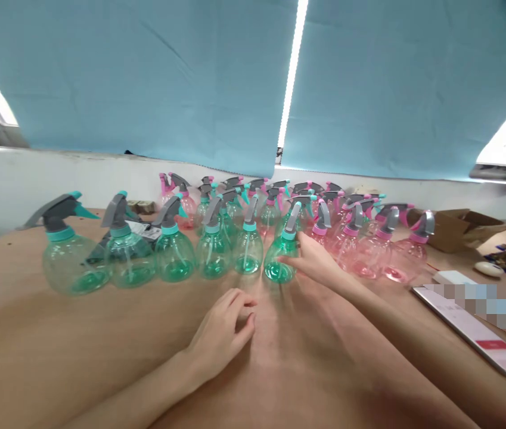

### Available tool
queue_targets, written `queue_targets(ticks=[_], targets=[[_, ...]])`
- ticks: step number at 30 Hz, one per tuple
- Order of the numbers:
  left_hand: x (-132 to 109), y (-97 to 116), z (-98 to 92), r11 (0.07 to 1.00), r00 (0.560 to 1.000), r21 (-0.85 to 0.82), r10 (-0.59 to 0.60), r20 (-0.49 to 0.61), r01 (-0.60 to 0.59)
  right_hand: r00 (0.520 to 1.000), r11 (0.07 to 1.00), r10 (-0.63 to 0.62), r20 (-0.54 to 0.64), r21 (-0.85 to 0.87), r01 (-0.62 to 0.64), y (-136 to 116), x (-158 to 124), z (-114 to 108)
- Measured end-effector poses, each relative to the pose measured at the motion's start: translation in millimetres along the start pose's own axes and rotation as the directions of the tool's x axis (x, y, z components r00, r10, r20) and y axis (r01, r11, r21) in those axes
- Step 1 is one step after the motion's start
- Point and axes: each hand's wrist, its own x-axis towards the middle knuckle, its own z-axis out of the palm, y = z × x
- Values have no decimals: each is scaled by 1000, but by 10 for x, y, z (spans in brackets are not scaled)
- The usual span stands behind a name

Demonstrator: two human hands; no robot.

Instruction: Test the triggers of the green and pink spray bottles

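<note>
My right hand [313, 257] is wrapped round a green spray bottle [279, 266] that stands upright at the right end of the front green row. Thumb and fingers lie on either side of its clear body, below the turquoise collar. My left hand [223, 330] rests over the table nearer to me, fingers loosely curled and thumb apart, holding nothing. Just beyond it are another green spray bottle [248, 253] and a similar one [214, 256]. To the right of my right hand stand pink spray bottles [371, 256] with grey trigger heads.
More spray bottles, green and pink, crowd behind the front row. A phone [471, 328] lies on the wooden table [114, 357] at right, near a white mouse-shaped object [489, 269] and an open cardboard box [453, 229]. A blue sheet [145, 77] hangs behind.
</note>
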Motion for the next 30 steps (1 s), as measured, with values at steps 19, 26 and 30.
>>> queue_targets(ticks=[19,26,30], targets=[[-38,8,54,967,970,109,219,110,-231,996,1000,7,-93,1,-7,-63,-100,-29],[10,18,81,972,974,110,199,105,-210,981,998,48,-189,45,-40,397,-487,-354],[81,52,199,973,975,92,205,89,-213,960,996,91,-264,14,-91,637,-411,-395]])
